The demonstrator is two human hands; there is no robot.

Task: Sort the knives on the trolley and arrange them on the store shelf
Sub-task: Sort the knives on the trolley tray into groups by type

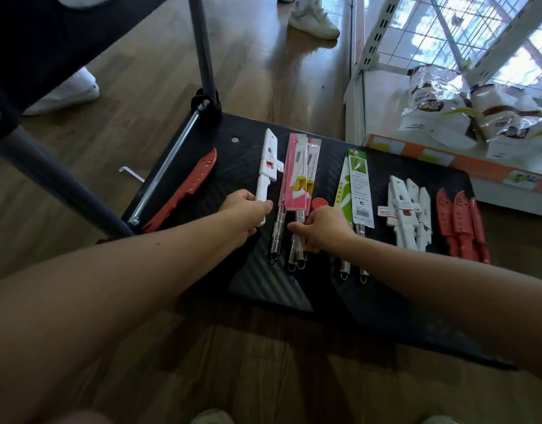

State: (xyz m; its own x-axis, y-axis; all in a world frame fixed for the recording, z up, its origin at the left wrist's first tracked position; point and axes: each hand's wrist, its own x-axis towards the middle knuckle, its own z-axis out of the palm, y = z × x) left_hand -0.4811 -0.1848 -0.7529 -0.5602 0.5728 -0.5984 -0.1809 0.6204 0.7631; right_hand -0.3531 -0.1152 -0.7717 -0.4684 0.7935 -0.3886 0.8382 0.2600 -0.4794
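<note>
Knives lie in groups on the black trolley deck. My left hand is closed around the handle of a white sheathed knife lying flat on the deck. My right hand rests on the steel handles of the pink-packaged knives, fingers curled over them; a red knife tip peeks out behind it. To the right lie green-packaged knives, a stack of white knives and a stack of red knives. A lone red knife lies at the deck's left edge.
The trolley's dark handle posts rise at the back left. A white store shelf with bagged goods stands to the right. Another person's white shoes stand on the wooden floor behind the trolley.
</note>
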